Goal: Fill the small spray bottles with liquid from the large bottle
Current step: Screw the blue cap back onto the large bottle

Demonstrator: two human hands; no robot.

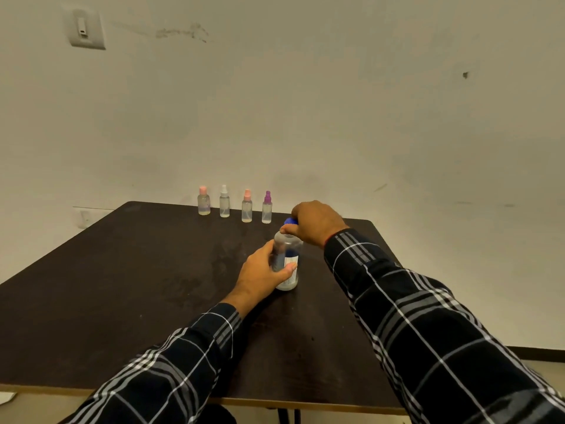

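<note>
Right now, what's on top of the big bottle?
A blue cap, gripped by the right hand, which covers most of it. The left hand holds the big bottle.

The dark brown worktop (122, 286) carried four small spray bottles (234, 206) standing upright in a row near its far edge, capped pink, white, pink and purple from left to right. The large bottle (287, 264) stood upright nearer the middle, apart from the row.
</note>
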